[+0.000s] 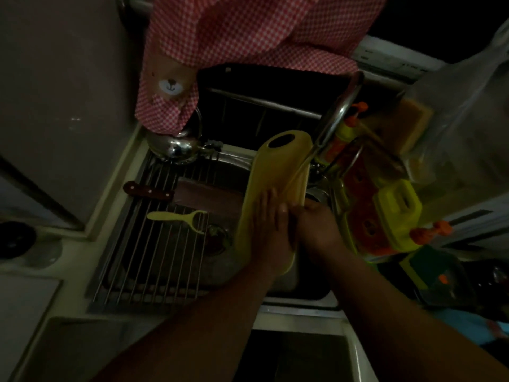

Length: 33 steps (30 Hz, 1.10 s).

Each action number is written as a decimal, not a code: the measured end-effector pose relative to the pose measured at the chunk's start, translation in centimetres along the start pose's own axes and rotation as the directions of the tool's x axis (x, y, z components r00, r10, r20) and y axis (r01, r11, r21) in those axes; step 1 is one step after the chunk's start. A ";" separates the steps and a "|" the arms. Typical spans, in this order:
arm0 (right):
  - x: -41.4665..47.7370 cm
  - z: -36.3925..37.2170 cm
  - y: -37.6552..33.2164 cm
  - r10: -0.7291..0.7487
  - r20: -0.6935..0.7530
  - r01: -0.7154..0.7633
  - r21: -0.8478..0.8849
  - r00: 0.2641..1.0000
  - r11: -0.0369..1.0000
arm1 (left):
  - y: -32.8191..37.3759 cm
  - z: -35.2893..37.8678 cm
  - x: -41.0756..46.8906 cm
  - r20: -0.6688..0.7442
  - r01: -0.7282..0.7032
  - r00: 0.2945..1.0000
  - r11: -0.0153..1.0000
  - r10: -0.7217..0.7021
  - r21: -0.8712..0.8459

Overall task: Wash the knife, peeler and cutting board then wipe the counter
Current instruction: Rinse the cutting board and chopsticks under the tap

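The cutting board, yellow with an oval handle hole at its far end, is held tilted over the sink near the centre of the view, with its long axis running from 12 o'clock to 6 o'clock. A thin stream of water is delivered from the faucet, which stands at 1 o'clock of the board, and lands on the board's upper face.

The left hand is laid flat on the face of the board with the fingers straight and pointing toward 12 o'clock. The right hand is placed at the board's edge at 3 o'clock, touching the left hand; its fingers are curled around that edge, so the board is gripped there. The light is dim and the fingertips cannot be made out.

A wire rack is spread over the sink at 9 o'clock of the board. The knife, with a dark riveted handle, is laid flat on the rack with the blade directed toward the board. The peeler, pale yellow, is laid on the rack just beside the knife, at its 6 o'clock.

A red checked cloth is hung at 12 o'clock. Yellow bottles with orange caps are grouped at 3 o'clock.
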State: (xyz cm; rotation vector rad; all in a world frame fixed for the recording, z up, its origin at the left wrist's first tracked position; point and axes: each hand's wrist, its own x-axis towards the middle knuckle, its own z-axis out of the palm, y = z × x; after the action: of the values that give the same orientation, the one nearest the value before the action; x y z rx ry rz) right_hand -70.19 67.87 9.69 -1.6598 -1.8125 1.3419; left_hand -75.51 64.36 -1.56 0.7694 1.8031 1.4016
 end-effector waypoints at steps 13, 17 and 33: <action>-2.7 -2.6 0.6 -0.172 -0.115 0.149 -0.186 0.978 0.971 | 1.8 0.3 -0.4 0.000 0.168 0.986 0.983 -0.169 -0.074; -2.2 -3.9 -0.2 -0.167 -0.183 0.145 -0.127 0.969 0.981 | 4.1 0.7 -0.3 0.087 0.044 0.995 0.999 -0.046 0.025; 0.4 -6.7 0.2 -0.081 -0.007 0.081 0.007 0.997 0.997 | 0.2 -7.0 -2.4 -0.039 0.049 0.998 0.999 -0.049 -0.020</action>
State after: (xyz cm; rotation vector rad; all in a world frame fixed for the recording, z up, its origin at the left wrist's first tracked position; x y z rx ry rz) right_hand -65.01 70.90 12.78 -1.5676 -1.8485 1.3052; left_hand -79.93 58.67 0.17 0.6876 1.8242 1.4090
